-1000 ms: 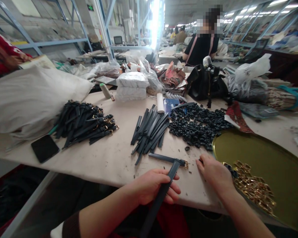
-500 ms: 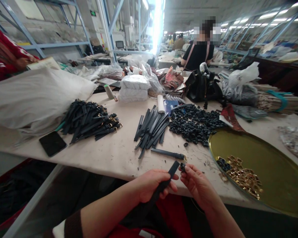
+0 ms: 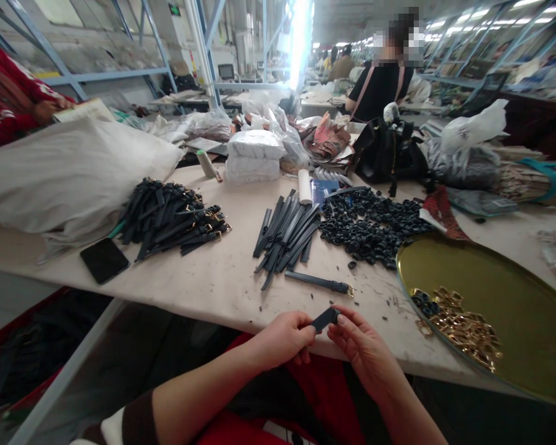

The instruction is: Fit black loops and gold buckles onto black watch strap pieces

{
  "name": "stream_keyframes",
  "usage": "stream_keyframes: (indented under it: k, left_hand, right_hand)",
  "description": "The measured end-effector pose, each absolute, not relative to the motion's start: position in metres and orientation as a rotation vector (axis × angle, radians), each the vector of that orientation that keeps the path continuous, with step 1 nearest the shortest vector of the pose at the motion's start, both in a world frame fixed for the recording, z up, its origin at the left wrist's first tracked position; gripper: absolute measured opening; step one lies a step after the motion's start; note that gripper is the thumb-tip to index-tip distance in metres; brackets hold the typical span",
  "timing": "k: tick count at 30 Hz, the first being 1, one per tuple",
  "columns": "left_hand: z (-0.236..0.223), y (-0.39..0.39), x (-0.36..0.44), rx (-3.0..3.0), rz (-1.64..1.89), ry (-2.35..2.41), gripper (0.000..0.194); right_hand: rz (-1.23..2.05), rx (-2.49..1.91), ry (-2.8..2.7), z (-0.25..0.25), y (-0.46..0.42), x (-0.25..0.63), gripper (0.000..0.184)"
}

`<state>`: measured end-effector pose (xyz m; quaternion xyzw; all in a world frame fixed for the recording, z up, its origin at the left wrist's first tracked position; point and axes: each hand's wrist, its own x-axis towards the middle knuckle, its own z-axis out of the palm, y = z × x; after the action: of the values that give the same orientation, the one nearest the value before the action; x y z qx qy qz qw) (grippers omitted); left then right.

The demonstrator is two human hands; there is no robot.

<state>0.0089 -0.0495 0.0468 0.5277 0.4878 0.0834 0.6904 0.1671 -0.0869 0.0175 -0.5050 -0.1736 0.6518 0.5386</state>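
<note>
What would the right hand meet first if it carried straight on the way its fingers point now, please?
The right hand points up-left at the strap end it already pinches with the left hand. Beyond that, probably the single strap on the table, though depth is unclear.

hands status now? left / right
Left hand: closed on the dark strap.
Right hand: fingertips pinch the strap's end.

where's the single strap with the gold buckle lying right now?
In the head view the strap with the gold buckle lies alone on the table, centre frame, just in front of the loose strap pile and left of the gold tray.
</note>
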Motion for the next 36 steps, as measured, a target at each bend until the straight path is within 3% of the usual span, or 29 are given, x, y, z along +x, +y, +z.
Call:
stream_keyframes:
  k: [10,17,23,26,31,36]
  left_hand:
    - [0.054,-0.037,0.002,1.999,0.122,1.107,0.027]
    - [0.069,-0.034,0.003,1.655,0.027,0.908,0.031]
    - [0.065,-0.034,0.008,1.587,0.326,0.959,0.044]
    - [0.057,-0.030,0.004,1.617,0.315,0.995,0.037]
    - [0.046,-0.030,-0.003,1.357,0.305,1.033,0.042]
    - [0.043,-0.041,0.002,1.259,0.284,0.970,0.046]
  right_hand:
    - [1.445,-1.357,-0.890,0.008,-0.088,0.164,0.034]
    - [1.476,-1.329,-0.907,0.028,-0.080,0.168,0.030]
    - [1.564,-1.129,-0.885,0.020,-0.085,0.147,0.028]
    - [1.310,-1.325,-1.150,0.020,-0.082,0.173,0.029]
    - [0.347,-2.108,-1.491,0.039,-0.057,0.301,0.026]
    - [0.161,-2.381,-1.433,0.047,-0.036,0.403,0.025]
